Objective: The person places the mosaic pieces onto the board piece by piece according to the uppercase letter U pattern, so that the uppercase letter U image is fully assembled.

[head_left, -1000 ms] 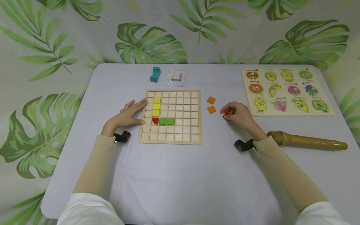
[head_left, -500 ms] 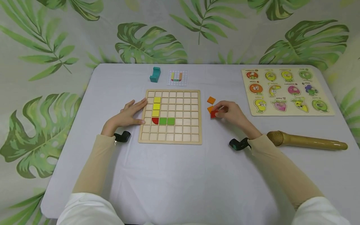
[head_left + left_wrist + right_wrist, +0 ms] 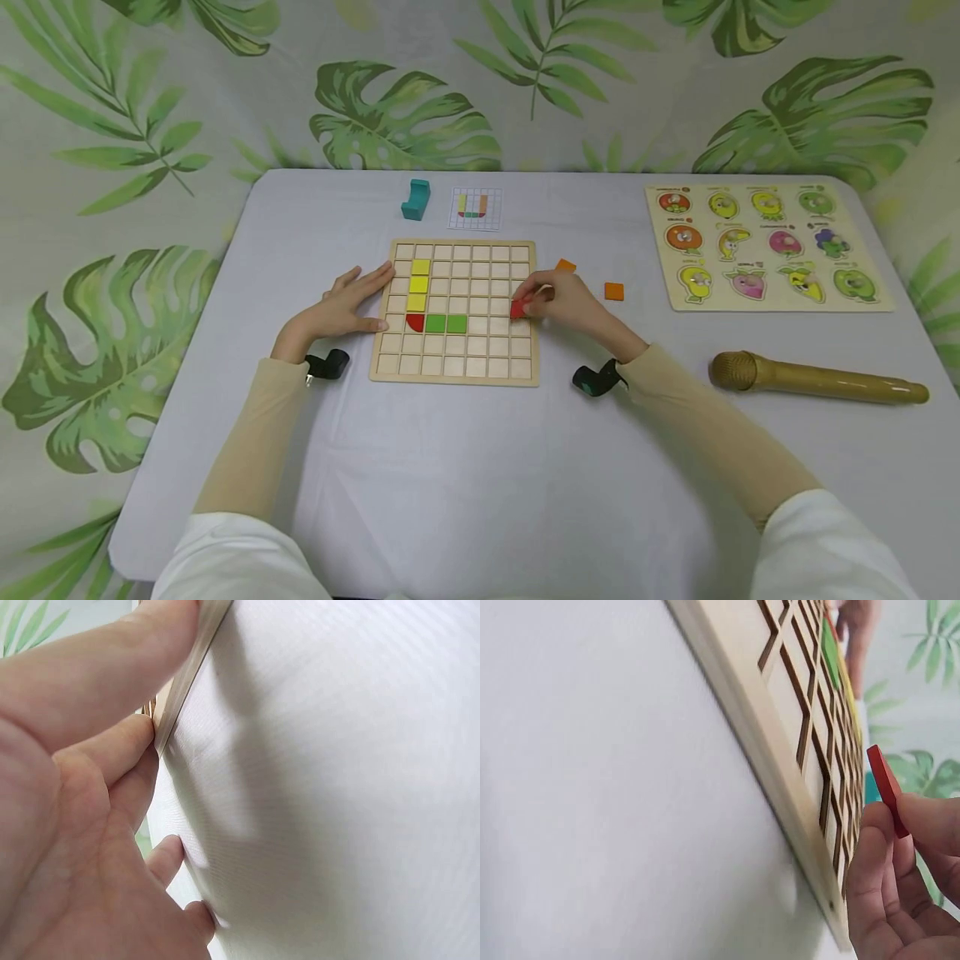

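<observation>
Thumb and fingertips of my right hand (image 3: 566, 304) pinch a small red tile (image 3: 517, 309) over the right side of a wooden grid board (image 3: 477, 343). Seen from the right wrist, the red tile (image 3: 885, 787) is tilted and held by its edge, above the board (image 3: 765, 742). My left hand (image 3: 333, 310) is spread, its thumb and fingertips touching the board's left edge. In the grid lie a column of yellow tiles (image 3: 417, 285), a red quarter-round tile (image 3: 416, 322) below them and two green tiles (image 3: 446, 323) beside it.
Right of the board are two orange tiles (image 3: 614, 292), one partly hidden by my right hand. Behind it stand a teal block (image 3: 416, 200) and a pattern card (image 3: 476, 218). A fruit puzzle board (image 3: 757, 223) and a gold microphone (image 3: 817, 381) lie farther right.
My right hand has carried the red tile leftward from beside the orange tiles to over the board. One orange tile has shifted right. The left hand has stayed at the board's edge.
</observation>
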The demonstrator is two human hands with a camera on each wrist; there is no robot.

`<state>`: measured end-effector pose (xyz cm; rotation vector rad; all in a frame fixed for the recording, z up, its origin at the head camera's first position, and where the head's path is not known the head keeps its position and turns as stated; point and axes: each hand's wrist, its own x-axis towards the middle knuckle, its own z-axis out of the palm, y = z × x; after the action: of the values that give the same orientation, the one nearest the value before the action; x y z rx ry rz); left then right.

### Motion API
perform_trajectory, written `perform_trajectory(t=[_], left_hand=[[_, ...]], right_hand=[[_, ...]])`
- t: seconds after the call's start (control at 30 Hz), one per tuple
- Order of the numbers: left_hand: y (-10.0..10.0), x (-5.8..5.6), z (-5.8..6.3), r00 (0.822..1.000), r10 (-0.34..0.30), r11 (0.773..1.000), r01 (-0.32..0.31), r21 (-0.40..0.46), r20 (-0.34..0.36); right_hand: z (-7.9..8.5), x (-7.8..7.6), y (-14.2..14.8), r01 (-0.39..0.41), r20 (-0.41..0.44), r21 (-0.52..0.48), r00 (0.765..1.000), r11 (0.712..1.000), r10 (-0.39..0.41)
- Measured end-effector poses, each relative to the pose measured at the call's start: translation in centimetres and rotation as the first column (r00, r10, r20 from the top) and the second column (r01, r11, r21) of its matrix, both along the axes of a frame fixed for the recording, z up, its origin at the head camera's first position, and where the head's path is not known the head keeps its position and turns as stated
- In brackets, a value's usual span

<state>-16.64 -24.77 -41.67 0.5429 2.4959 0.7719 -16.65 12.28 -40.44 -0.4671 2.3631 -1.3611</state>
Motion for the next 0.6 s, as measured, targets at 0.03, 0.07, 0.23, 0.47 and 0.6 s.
perform_trajectory(t=[0.03, 0.07, 0.23, 0.47, 0.6], left_hand=[[0.0, 0.0, 0.0, 1.000, 0.000, 1.000, 0.000, 0.000, 0.000], [0.0, 0.0, 0.0, 1.000, 0.001, 1.000, -0.001, -0.001, 0.000], [0.0, -0.1, -0.1, 1.000, 0.001, 1.000, -0.001, -0.002, 0.002], [0.1, -0.1, 0.0, 1.000, 0.002, 1.000, -0.002, 0.002, 0.009], [0.1, -0.1, 0.1, 1.000, 0.003, 1.000, -0.003, 0.001, 0.008]], right_hand=[[-0.1, 0.0, -0.5, -0.011, -0.008, 0.003, 1.000, 1.000, 0.011], [-0.1, 0.0, -1.0, -0.021, -0.012, 0.003, 1.000, 1.000, 0.021], [-0.5, 0.0, -3.3, -0.066, -0.023, 0.049, 0.997, 0.997, 0.067], [-0.8, 0.1, -5.4, -0.126, -0.087, 0.107, 0.987, 0.986, 0.135], [-0.8, 0.2, -5.7, -0.138, -0.121, 0.126, 0.981, 0.982, 0.154]])
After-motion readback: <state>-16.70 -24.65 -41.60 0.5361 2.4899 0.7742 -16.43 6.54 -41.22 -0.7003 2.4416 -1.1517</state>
